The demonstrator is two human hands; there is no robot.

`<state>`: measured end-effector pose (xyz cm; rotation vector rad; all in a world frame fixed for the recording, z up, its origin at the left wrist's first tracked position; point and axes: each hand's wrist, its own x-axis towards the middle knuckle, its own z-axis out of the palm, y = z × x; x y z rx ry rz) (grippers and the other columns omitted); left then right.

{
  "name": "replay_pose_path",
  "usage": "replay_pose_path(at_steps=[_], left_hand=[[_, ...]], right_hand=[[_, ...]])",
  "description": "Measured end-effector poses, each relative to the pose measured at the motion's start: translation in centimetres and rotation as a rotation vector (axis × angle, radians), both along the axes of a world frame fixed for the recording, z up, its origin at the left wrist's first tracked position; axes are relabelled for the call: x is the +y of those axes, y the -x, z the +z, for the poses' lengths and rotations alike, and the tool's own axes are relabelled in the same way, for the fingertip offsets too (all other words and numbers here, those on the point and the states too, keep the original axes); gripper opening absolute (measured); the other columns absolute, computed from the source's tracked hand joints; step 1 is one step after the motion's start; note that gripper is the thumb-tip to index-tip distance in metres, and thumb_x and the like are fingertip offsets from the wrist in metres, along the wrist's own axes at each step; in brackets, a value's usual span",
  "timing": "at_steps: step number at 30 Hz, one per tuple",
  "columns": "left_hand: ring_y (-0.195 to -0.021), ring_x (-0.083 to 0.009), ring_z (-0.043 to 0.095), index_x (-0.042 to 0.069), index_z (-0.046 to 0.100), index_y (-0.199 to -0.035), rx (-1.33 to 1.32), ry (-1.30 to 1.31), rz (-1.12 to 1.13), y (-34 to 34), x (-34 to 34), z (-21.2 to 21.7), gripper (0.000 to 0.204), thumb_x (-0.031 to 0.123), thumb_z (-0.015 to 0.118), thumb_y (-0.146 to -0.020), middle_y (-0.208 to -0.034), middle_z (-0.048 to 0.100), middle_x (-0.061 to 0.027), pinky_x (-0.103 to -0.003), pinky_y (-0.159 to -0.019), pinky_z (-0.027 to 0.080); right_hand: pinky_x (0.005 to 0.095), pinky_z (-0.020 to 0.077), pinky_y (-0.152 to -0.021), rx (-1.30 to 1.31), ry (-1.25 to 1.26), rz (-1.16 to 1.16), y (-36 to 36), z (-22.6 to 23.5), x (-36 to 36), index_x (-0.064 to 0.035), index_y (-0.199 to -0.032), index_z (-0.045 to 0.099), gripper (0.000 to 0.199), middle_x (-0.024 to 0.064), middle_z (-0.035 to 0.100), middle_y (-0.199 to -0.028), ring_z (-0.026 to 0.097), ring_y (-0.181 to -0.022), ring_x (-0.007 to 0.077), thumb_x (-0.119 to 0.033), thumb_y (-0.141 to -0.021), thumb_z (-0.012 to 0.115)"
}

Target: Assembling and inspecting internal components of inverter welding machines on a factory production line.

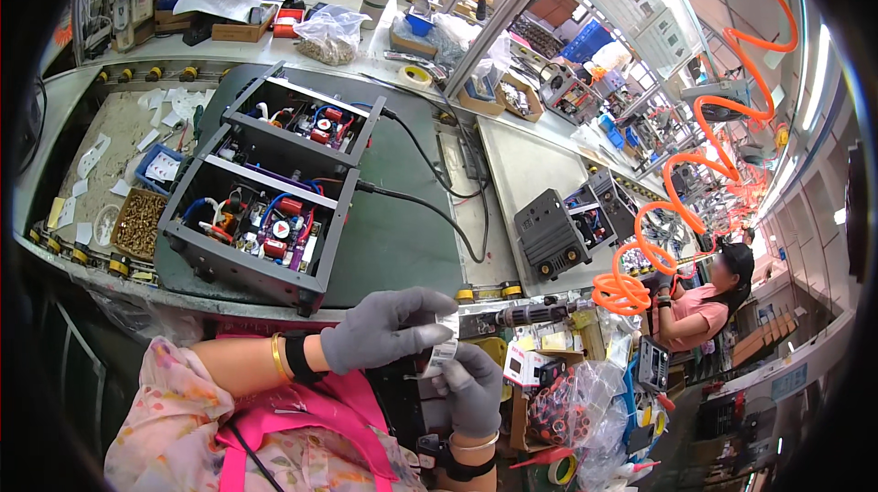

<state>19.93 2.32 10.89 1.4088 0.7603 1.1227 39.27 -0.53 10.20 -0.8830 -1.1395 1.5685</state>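
Both of my hands wear grey gloves and meet just past the front edge of the bench. A small white printed label (444,347) is pinched between them. My left hand (389,329) grips its upper left side with thumb and fingers. From below, my right hand (472,389) pinches the label's lower end. On the green mat ahead stand two open black electronic units, the nearer one (261,227) and the farther one (306,117). Circuit boards, red parts and blue wires show inside them, and black cables run out to the right.
A box of brass fittings (140,222) and a blue bin (161,168) sit at the left. Another black unit (552,232) rests on the right-hand line. An orange coiled hose (625,292) hangs near a power screwdriver (535,313). A co-worker (704,309) is at far right.
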Motion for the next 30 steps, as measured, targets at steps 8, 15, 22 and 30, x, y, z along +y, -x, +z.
replay_pose_path(at_steps=[8,15,22,30], left_hand=[[-0.099,-0.0168,0.059,0.009,0.030,-0.144,0.177,-0.166,0.006,0.2,0.3,-0.9,0.072,0.016,0.070,-0.084,-0.109,0.062,-0.0098,-0.032,-0.089,0.047],[-0.085,-0.0101,0.057,0.010,0.040,-0.139,0.153,0.014,0.050,0.7,0.4,-2.0,0.066,-0.004,0.064,-0.079,-0.093,0.062,-0.0052,-0.026,-0.081,0.048],[-0.090,-0.0091,0.058,0.008,0.045,-0.132,0.040,-0.003,0.063,-0.3,0.7,-2.5,0.055,-0.005,0.062,-0.081,-0.096,0.063,-0.0052,-0.026,-0.082,0.047],[-0.088,-0.0099,0.061,0.006,0.053,-0.116,0.117,-0.012,0.075,-0.4,0.3,-2.1,0.038,-0.004,0.063,-0.081,-0.091,0.064,-0.0053,-0.026,-0.079,0.050]], right_hand=[[0.0153,0.0349,-0.046,0.160,0.111,-0.199,1.7,-1.7,2.4,0.0008,-0.095,0.063,0.010,0.0018,0.061,-0.074,0.048,-0.055,0.0025,-0.004,-0.086,0.063],[0.0182,0.0442,-0.057,-0.142,-0.222,-0.348,2.4,-2.5,3.2,0.0010,-0.100,0.061,0.019,0.0026,0.059,-0.088,0.052,-0.068,0.0048,-0.009,-0.085,0.066],[0.0261,0.0522,-0.070,-0.518,-0.525,-0.213,0.9,-1.4,3.8,0.0016,-0.114,0.059,0.037,0.0116,0.057,-0.113,0.059,-0.080,0.0109,-0.017,-0.084,0.069],[0.0357,0.0521,-0.079,-0.581,-0.624,-0.218,1.4,-2.0,4.1,0.0004,-0.103,0.064,0.030,0.0154,0.064,-0.098,0.065,-0.090,0.0275,-0.021,-0.083,0.070]])
